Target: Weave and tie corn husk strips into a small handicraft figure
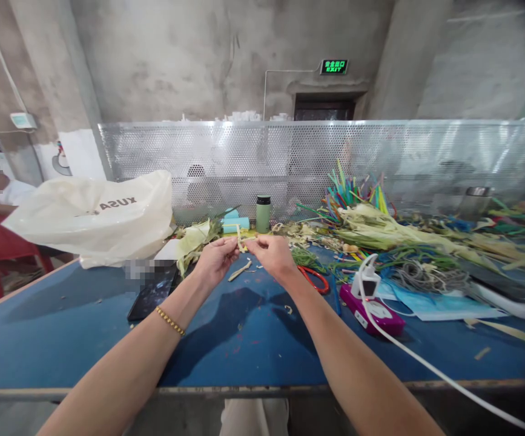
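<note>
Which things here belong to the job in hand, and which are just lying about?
In the job:
- pale strip, between left hand and right hand
- probably the pale husks

Apparently just lying about:
- green bottle
- white bag
- purple box
- white charger

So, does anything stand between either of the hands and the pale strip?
Nothing visible does: the left hand and right hand both pinch the pale strip; a loose scrap lies apart on the blue tabletop.

A white plastic bag sits left, a green flask stands far, a purple power strip lies right.
</note>
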